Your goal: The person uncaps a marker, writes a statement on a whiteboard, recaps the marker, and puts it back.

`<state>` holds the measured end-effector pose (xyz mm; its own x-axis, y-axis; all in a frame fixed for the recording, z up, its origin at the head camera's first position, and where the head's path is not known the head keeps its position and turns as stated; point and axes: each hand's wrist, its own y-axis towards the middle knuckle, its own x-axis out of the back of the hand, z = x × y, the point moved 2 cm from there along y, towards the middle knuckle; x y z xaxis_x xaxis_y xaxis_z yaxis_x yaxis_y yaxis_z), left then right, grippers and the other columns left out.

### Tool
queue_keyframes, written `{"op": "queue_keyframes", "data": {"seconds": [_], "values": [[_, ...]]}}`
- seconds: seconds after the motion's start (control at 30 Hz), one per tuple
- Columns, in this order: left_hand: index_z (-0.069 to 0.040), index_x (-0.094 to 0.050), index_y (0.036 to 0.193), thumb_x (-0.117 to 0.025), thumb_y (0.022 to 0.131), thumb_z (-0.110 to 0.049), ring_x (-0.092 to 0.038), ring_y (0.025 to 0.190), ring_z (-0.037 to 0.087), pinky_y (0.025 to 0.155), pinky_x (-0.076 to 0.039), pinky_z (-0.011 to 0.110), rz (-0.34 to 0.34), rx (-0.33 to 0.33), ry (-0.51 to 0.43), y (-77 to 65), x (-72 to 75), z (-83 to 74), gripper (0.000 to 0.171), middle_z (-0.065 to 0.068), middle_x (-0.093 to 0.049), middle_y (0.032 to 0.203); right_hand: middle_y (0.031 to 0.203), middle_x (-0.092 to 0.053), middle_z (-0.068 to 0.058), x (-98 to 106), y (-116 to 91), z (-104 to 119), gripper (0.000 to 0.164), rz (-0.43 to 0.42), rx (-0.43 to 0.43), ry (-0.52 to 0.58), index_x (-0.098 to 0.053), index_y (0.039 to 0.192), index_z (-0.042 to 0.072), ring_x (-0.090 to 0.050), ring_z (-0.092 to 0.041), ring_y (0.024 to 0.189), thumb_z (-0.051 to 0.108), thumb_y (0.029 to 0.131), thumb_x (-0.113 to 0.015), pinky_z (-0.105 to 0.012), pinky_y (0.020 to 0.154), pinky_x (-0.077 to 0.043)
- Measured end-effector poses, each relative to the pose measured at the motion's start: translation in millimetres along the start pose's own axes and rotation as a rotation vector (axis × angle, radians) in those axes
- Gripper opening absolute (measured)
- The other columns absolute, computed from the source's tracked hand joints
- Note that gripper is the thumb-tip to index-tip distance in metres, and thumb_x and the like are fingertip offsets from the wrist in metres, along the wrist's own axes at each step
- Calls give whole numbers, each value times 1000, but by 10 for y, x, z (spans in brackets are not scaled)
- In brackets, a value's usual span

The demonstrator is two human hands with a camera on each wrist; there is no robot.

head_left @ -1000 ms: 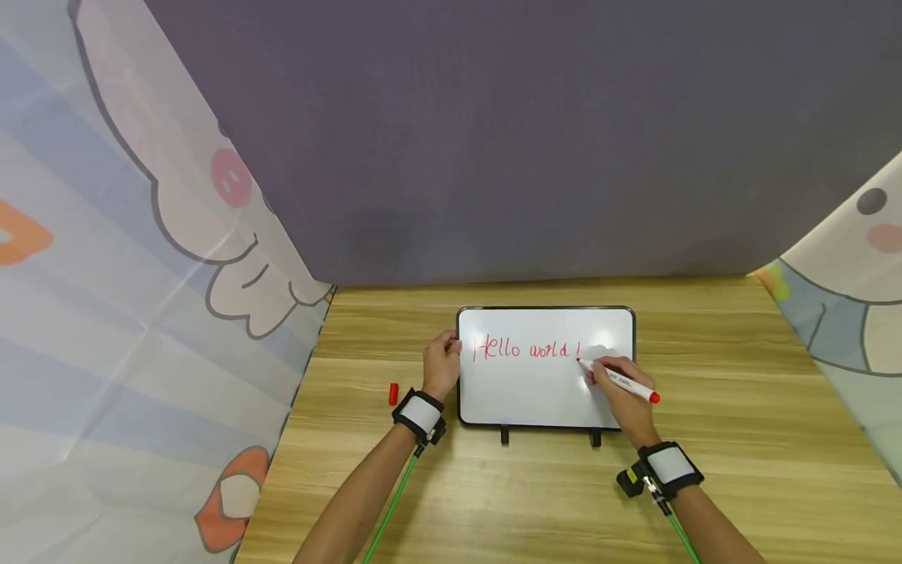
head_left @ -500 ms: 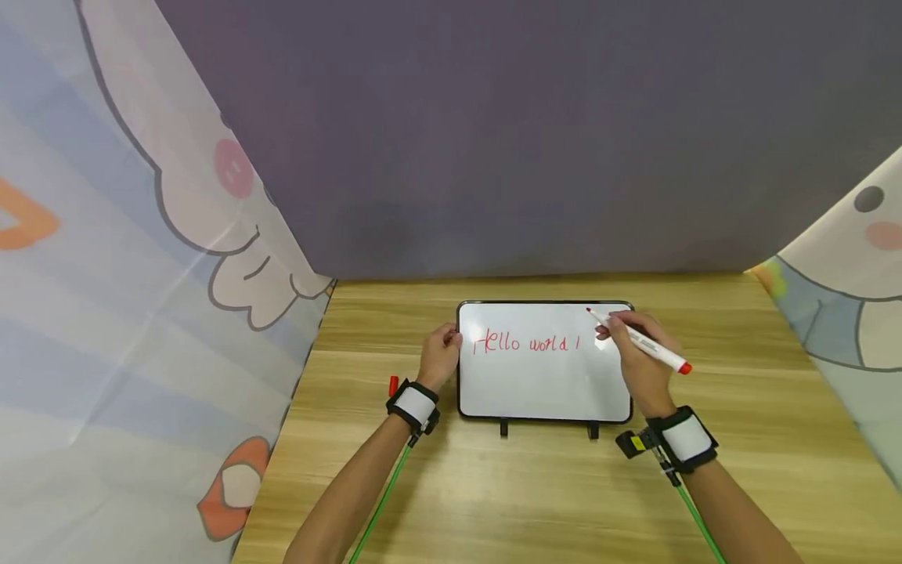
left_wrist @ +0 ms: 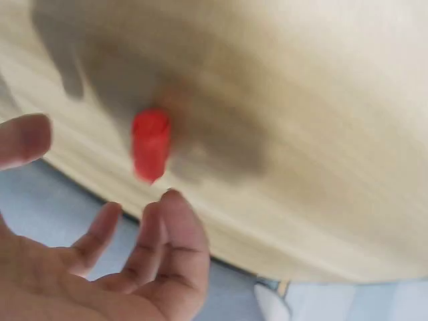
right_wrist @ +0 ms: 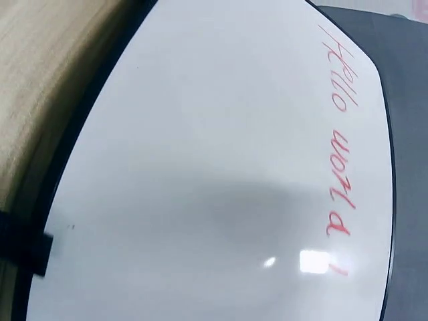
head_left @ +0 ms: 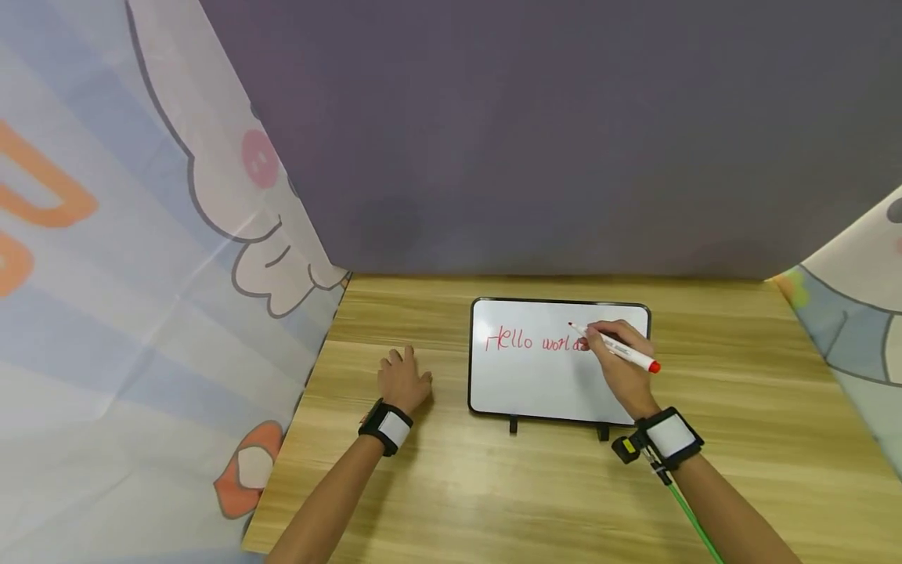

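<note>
My right hand (head_left: pixel 622 374) pinches a white marker (head_left: pixel 622 352) with a red end, its uncapped red tip over the upper right of a whiteboard (head_left: pixel 528 385). Red handwriting (right_wrist: pixel 340 154) on the board reads "Hello world" with an exclamation stroke, partly covered by the hand in the head view. Left of the board, my left hand (head_left: pixel 405 382) has its fingers spread low over the table, holding nothing. The left wrist view shows a red marker cap (left_wrist: pixel 151 146) lying just beyond those fingertips; neither marker nor right hand appears in the right wrist view.
The board leans on small black feet (head_left: pixel 513 424) on a wood-grain table (head_left: pixel 479 493). A dark grey panel (head_left: pixel 493 157) rises behind the table, and a cartoon-printed sheet (head_left: pixel 141 329) borders its left side. A green cable (head_left: pixel 694 521) runs from the right wrist strap.
My left hand has let go of the board's left edge and moved left and down toward the cap. The right hand lifted the marker from the exclamation stroke, rose, then shifted back left.
</note>
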<state>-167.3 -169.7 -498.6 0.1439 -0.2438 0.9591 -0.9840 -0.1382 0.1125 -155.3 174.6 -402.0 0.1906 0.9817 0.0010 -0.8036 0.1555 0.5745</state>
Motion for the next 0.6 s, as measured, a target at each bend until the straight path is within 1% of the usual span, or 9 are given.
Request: {"op": "queue_keyframes", "data": {"seconds": [0.07, 0.13, 0.2, 0.27, 0.33, 0.4, 0.47, 0.53, 0.6], "values": [[-5, -50, 118, -67, 83, -27, -54, 91, 42, 69, -49, 48, 12, 13, 28, -33, -49, 45, 45, 24, -54, 106, 75, -64, -9, -47, -6, -3, 12, 15, -22, -47, -64, 89, -16, -65, -10, 63, -7, 80, -62, -16, 58, -51], [-4, -53, 108, -67, 83, -20, -55, 87, 41, 64, -49, 47, 14, 19, 13, -52, -79, 68, 33, 23, -55, 101, 76, -63, -11, -87, -12, 0, 12, 22, -43, -68, -65, 90, -14, -65, -11, 64, -6, 81, -63, -16, 58, -51], [-5, -54, 97, -67, 81, -11, -56, 82, 40, 59, -48, 45, 15, 9, -11, -53, -94, 83, 22, 21, -56, 95, 77, -63, -10, -121, -15, 13, 12, 21, -52, -87, -65, 90, -12, -65, -11, 64, -4, 81, -63, -15, 58, -51], [-4, -54, 93, -66, 79, -4, -57, 77, 39, 57, -48, 45, 15, 1, -70, -38, -78, 95, 19, 20, -57, 90, 77, -63, -10, -154, -13, 24, 12, 24, -56, -91, -65, 91, -12, -65, -12, 64, -4, 81, -63, -15, 57, -50], [-3, -55, 94, -66, 78, -1, -59, 74, 36, 59, -49, 43, -9, -23, -142, 1, -47, 102, 20, 18, -58, 85, 77, -63, -11, -184, -14, 37, 12, 30, -54, -81, -65, 90, -12, -64, -15, 64, -5, 81, -63, -15, 57, -50], [-1, -54, 101, -66, 78, 1, -60, 76, 33, 64, -49, 42, -22, -60, -251, 46, 30, 73, 26, 17, -59, 86, 76, -62, -13, -213, -18, 47, 12, 35, -55, -66, -65, 90, -13, -64, -17, 64, -5, 81, -62, -15, 57, -50], [1, -54, 107, -66, 80, 2, -61, 80, 30, 71, -50, 41, -43, -115, -363, 87, 137, -3, 29, 17, -60, 89, 76, -62, -13, -243, -24, 57, 12, 46, -64, -63, -64, 90, -14, -64, -17, 64, -5, 81, -62, -15, 57, -50], [2, -55, 109, -64, 83, 1, -60, 86, 28, 75, -50, 40, -52, -185, -448, 108, 265, -125, 28, 16, -60, 95, 77, -62, -14, -289, -26, 67, 13, 72, -73, -56, -64, 90, -14, -65, -17, 64, -5, 82, -62, -15, 58, -50], [2, -57, 110, -64, 85, -3, -59, 92, 28, 79, -50, 39, -58, -262, -491, 110, 388, -273, 26, 16, -59, 100, 78, -61, -16, -353, -24, 79, 13, 127, -85, -51, -64, 91, -13, -65, -17, 66, -4, 83, -63, -16, 59, -51]]}}
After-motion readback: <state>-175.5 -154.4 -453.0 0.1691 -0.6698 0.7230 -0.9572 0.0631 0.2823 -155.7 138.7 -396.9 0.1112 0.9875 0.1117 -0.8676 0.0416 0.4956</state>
